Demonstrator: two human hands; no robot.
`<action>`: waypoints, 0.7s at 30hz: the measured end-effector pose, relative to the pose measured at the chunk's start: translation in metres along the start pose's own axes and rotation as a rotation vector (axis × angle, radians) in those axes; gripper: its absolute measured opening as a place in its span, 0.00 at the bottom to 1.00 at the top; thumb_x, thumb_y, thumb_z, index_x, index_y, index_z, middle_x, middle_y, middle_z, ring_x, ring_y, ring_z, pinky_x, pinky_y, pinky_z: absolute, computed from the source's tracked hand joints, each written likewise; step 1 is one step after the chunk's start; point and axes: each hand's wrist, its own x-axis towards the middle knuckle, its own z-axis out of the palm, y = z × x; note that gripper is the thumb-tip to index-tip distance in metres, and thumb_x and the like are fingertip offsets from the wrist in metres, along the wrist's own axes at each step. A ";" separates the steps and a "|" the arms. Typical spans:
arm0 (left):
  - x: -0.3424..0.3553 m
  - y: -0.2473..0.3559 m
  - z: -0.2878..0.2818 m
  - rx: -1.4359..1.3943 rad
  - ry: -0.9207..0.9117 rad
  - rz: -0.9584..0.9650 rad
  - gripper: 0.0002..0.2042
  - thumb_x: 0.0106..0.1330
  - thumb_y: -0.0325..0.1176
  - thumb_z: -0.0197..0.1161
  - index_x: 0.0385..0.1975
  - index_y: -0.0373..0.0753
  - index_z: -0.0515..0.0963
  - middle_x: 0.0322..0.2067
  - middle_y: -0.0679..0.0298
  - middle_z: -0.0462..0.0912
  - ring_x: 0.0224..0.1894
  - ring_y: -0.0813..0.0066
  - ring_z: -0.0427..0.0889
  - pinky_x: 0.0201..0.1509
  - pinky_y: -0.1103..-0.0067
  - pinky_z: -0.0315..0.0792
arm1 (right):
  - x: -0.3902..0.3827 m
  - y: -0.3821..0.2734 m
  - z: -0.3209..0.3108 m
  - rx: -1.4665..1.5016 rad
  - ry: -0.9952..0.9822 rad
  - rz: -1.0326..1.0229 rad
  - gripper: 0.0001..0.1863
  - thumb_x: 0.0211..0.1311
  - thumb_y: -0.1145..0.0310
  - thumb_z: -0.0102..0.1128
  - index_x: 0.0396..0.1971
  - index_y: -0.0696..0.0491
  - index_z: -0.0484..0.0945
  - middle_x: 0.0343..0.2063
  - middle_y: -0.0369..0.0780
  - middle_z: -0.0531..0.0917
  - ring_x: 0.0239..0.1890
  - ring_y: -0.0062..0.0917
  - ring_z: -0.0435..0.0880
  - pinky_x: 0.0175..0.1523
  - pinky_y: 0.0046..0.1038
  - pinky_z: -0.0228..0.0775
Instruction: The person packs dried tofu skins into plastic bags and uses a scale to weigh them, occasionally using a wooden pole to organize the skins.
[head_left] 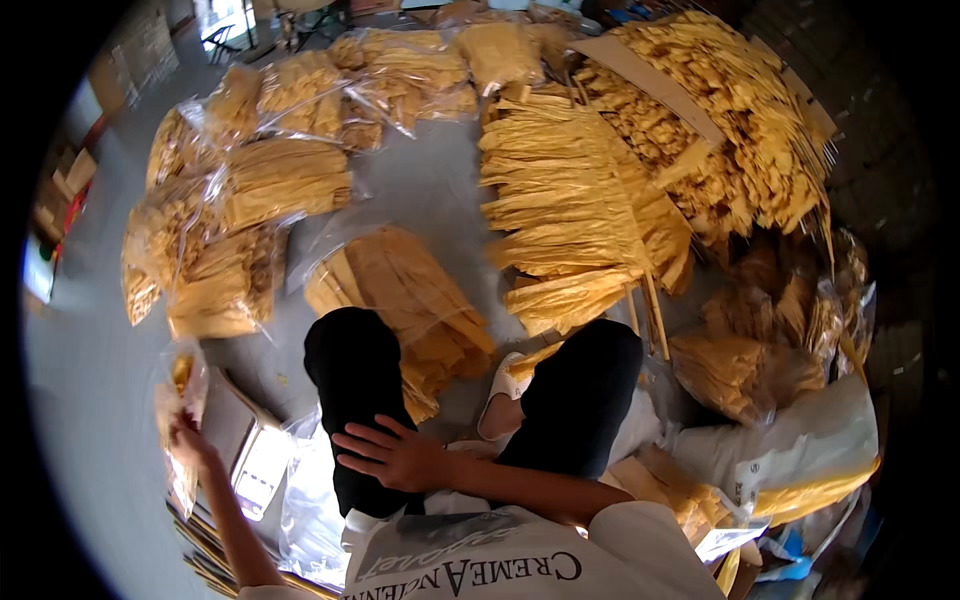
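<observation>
My left hand [190,440] is out at the lower left, its fingers closed on a clear plastic bag [177,485] with yellow material inside. A flat pale object [258,468], perhaps a scale, sits just beside it. My right hand [392,455] lies with spread fingers on my black-trousered left leg [345,360]. Between and beyond my knees, a plastic-wrapped bundle of folded yellow sheets [390,300] rests on the grey floor [420,170].
Bagged yellow bundles [280,180] line the left and back. Crinkled sheets on sticks [550,200] and a large heap with cardboard strips [720,120] fill the right. More bags [730,370], a white sack [800,450] and thin rods [200,545] lie near me.
</observation>
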 end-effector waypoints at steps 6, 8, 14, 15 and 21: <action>0.066 0.207 0.137 -0.192 -0.348 0.380 0.12 0.65 0.34 0.52 0.37 0.30 0.74 0.37 0.60 0.77 0.40 0.75 0.75 0.47 0.80 0.68 | 0.000 0.001 -0.005 0.056 0.089 0.010 0.23 0.50 0.68 0.46 0.49 0.56 0.69 0.59 0.44 0.62 0.64 0.35 0.54 0.66 0.42 0.39; 0.048 0.256 0.189 -0.300 -0.460 0.389 0.12 0.67 0.33 0.49 0.39 0.29 0.73 0.38 0.59 0.77 0.43 0.73 0.74 0.52 0.79 0.65 | -0.002 0.001 -0.011 0.080 0.097 -0.005 0.22 0.51 0.68 0.46 0.48 0.56 0.70 0.59 0.44 0.62 0.64 0.36 0.54 0.66 0.42 0.39; -0.029 0.347 0.293 -0.571 -1.126 0.249 0.14 0.67 0.31 0.47 0.44 0.26 0.68 0.46 0.52 0.73 0.54 0.66 0.69 0.59 0.77 0.62 | -0.015 -0.001 -0.018 0.128 0.108 0.051 0.21 0.53 0.68 0.48 0.48 0.55 0.70 0.58 0.46 0.62 0.64 0.38 0.55 0.65 0.41 0.46; -0.062 0.359 0.307 -0.587 -1.211 0.270 0.14 0.67 0.30 0.47 0.45 0.25 0.68 0.47 0.51 0.72 0.55 0.64 0.68 0.61 0.76 0.61 | -0.019 -0.002 -0.019 0.172 0.112 0.088 0.20 0.54 0.68 0.48 0.49 0.55 0.70 0.58 0.47 0.62 0.63 0.39 0.55 0.64 0.40 0.49; -0.207 0.340 0.339 -0.767 -1.343 -0.120 0.14 0.66 0.23 0.44 0.47 0.21 0.61 0.46 0.44 0.70 0.55 0.59 0.68 0.59 0.74 0.67 | -0.038 -0.010 -0.071 0.532 0.304 0.658 0.27 0.58 0.73 0.49 0.58 0.51 0.57 0.59 0.52 0.57 0.63 0.45 0.54 0.63 0.34 0.51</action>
